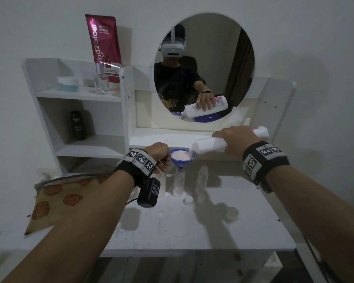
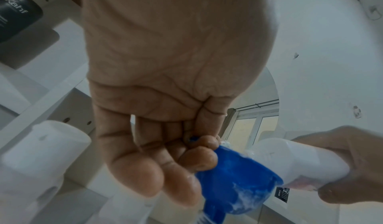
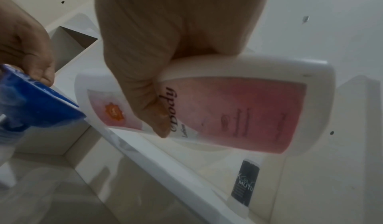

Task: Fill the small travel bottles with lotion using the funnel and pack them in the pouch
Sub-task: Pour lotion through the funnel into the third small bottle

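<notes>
A blue funnel (image 1: 182,158), full of pale pink lotion, stands in the neck of the middle travel bottle (image 1: 179,183). My left hand (image 1: 160,156) pinches the funnel (image 2: 236,183) by its rim tab. My right hand (image 1: 236,137) grips a white lotion bottle (image 1: 213,145) tipped on its side, its mouth over the funnel's edge. The bottle's pink label (image 3: 234,112) shows in the right wrist view. Another clear travel bottle (image 1: 202,183) stands to the right, a third (image 1: 161,184) sits partly hidden behind my left wrist. A small white cap (image 1: 188,200) lies on the table.
A tan patterned pouch (image 1: 55,199) lies at the table's left. White shelves (image 1: 80,97) hold a jar, a glass bottle, a magenta tube (image 1: 104,48) and a black bottle (image 1: 78,125). A round mirror (image 1: 203,66) hangs behind. The white table (image 1: 192,231) extends toward me.
</notes>
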Available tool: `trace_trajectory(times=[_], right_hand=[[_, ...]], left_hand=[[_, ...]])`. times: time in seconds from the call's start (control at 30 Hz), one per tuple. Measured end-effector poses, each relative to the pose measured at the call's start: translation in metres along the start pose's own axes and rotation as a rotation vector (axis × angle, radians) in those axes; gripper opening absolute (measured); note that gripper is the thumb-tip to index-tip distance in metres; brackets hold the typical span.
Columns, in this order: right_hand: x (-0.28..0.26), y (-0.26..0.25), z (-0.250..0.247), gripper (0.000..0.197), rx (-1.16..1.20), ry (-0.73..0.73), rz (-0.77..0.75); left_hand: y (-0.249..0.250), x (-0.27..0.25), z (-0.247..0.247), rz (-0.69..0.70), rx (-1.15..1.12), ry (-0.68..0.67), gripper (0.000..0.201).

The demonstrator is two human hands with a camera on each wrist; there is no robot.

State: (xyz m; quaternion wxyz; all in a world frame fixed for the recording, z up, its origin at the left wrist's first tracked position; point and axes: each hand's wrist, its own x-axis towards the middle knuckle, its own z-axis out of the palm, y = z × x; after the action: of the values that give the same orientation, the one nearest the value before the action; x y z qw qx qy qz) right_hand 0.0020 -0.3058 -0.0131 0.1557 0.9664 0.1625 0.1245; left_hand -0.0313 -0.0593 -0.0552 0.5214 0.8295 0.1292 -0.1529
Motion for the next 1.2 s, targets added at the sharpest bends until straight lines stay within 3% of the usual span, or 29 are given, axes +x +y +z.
trace_trajectory(times=[0.23, 0.37, 0.63, 0.8, 0.97, 1.07, 1.2], right_hand=[[-0.018, -0.001, 0.040, 0.055, 0.491, 0.072, 0.195], [-0.032, -0.002, 0.061, 0.052, 0.820, 0.132, 0.229], [-0.038, 0.007, 0.106, 0.051, 1.358, 0.114, 0.435], [-0.050, 0.018, 0.132, 0.056, 1.486, 0.099, 0.559], [-0.058, 0.025, 0.133, 0.042, 1.533, 0.149, 0.625], [-0.055, 0.030, 0.133, 0.042, 1.526, 0.104, 0.634], [-0.052, 0.035, 0.141, 0.073, 1.560, 0.105, 0.629]], left_hand=[[-0.001, 0.002, 0.000, 0.006, 0.003, -0.001, 0.027], [-0.001, 0.003, 0.000, 0.004, 0.004, 0.003, 0.026], [-0.001, 0.002, 0.001, 0.010, 0.021, 0.003, 0.026], [-0.001, 0.002, -0.001, 0.010, 0.028, 0.009, 0.026], [-0.001, 0.003, -0.002, 0.011, 0.046, 0.018, 0.025], [-0.002, 0.002, -0.002, 0.008, 0.046, 0.019, 0.024], [-0.002, 0.002, -0.002, 0.010, 0.050, 0.012, 0.025]])
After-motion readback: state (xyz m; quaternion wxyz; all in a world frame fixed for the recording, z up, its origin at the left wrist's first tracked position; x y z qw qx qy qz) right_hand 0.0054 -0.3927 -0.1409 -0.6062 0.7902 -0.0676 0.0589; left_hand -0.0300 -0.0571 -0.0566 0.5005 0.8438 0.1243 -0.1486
